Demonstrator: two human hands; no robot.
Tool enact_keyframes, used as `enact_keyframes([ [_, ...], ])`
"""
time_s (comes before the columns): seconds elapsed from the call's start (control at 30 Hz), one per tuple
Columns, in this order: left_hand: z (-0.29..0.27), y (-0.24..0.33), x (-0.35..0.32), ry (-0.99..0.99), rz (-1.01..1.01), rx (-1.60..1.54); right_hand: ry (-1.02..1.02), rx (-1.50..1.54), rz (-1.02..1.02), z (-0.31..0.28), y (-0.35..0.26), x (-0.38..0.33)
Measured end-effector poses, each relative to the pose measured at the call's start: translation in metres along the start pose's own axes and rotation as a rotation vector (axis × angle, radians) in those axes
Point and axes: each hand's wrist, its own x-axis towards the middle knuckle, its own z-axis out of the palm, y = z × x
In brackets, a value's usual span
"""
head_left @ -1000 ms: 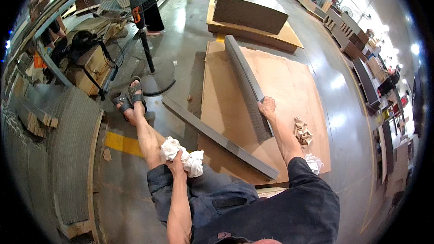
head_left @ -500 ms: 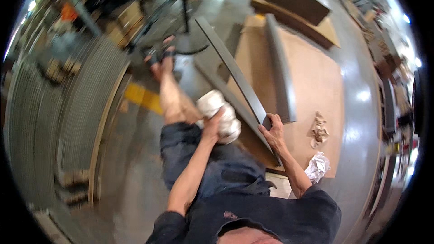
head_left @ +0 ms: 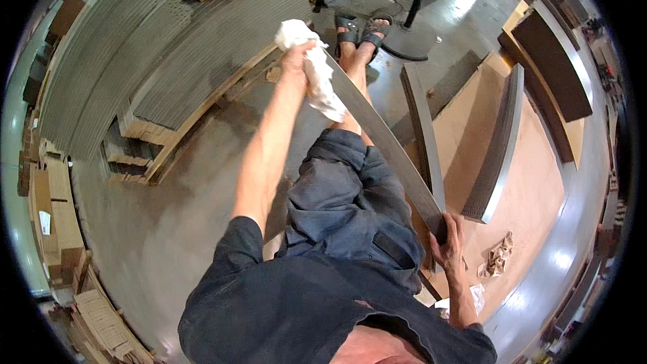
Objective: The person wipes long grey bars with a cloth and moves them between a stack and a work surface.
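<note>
A long, flat grey strip (head_left: 387,138) slants across in front of my legs. Its near end is in my right hand (head_left: 450,241), with the fingers closed round the edge. At the far end, my left hand (head_left: 295,61) grips a bunched white cloth (head_left: 318,77) that lies against the strip and covers part of it. Just to the right, a second grey strip (head_left: 423,135) stands on edge, apart from the one I hold. Beyond it, a neat stack of similar grey strips (head_left: 500,148) rests on a brown cardboard sheet (head_left: 536,192).
Crumpled brown paper (head_left: 497,256) and a white crumpled piece (head_left: 476,296) lie near my right forearm. Tall stacks of grey panels (head_left: 222,34) fill the left side. More dark pieces (head_left: 554,57) lie at the far right. A round black stand base (head_left: 408,44) sits by my sandals.
My left hand has carried the white cloth from beside my thigh onto the strip's far end. The view has turned; my right hand still holds the near end.
</note>
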Motion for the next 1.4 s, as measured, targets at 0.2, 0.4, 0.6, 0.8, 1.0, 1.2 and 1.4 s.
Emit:
enact_keyframes([
  [0.2, -0.009, 0.047, -0.010, 0.005, 0.068, 0.055, 0.027, -0.004, -0.035, 0.004, -0.008, -0.006],
  [0.4, 0.020, -0.049, -0.048, -0.160, -0.115, -0.132, 0.150, 0.014, -0.163, 0.022, -0.016, 0.047],
  [0.6, 0.080, -0.189, -0.156, -0.071, 0.221, 0.396, 0.331, 0.091, -0.078, 0.046, -0.012, 0.102],
  [0.8, 0.103, -0.174, -0.171, -0.252, 0.617, 0.331, 0.374, 0.481, 0.078, 0.015, -0.010, 0.136],
  [1.0, 0.139, -0.132, -0.219, -0.628, 0.767, 0.337, 0.476, 0.117, -0.152, -0.068, -0.090, 0.206],
  [1.2, 0.146, -0.169, -0.201, -0.616, 0.994, 0.603, 0.610, 0.548, 0.002, -0.070, -0.084, 0.217],
  [1.4, 0.083, -0.224, -0.193, -0.633, 0.713, 0.929, 0.820, 0.613, -0.282, -0.165, -0.064, 0.212],
])
